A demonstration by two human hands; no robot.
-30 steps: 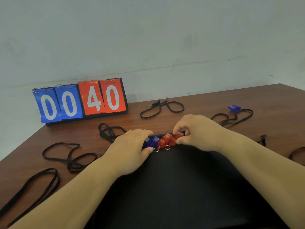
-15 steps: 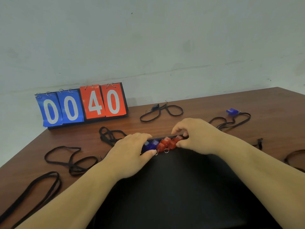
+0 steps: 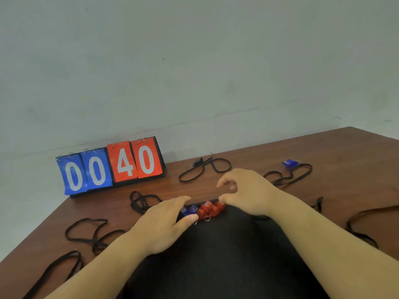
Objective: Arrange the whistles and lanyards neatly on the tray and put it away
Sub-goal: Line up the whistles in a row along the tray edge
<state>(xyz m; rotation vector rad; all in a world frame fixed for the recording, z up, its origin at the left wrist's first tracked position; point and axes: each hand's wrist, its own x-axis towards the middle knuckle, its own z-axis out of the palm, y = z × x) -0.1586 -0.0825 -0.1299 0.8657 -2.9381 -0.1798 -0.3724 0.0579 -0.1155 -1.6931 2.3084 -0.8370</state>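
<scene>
Clasped blue whistles (image 3: 190,210) in left hand (image 3: 164,225); held right hand (image 3: 248,190) loosely curled, empty, beside red whistles (image 3: 209,209) on tray (image 3: 226,260), amid lanyards (image 3: 205,169).

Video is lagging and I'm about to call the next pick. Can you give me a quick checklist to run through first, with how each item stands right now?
1. Whistle row at the tray's far edge: red whistles sit against blue whistles: ok.
2. Row steadied: left hand holds the blue whistles between thumb and fingers: ok.
3. Right hand free to reach: its fingers hover above the red whistles, and its thumb is at the row's end. Whether it touches them: cannot tell.
4. All whistles on the tray: not ok. A loose blue whistle lies far right on the table.
5. Lanyards on the tray: not ok. They lie scattered on the table.
</scene>
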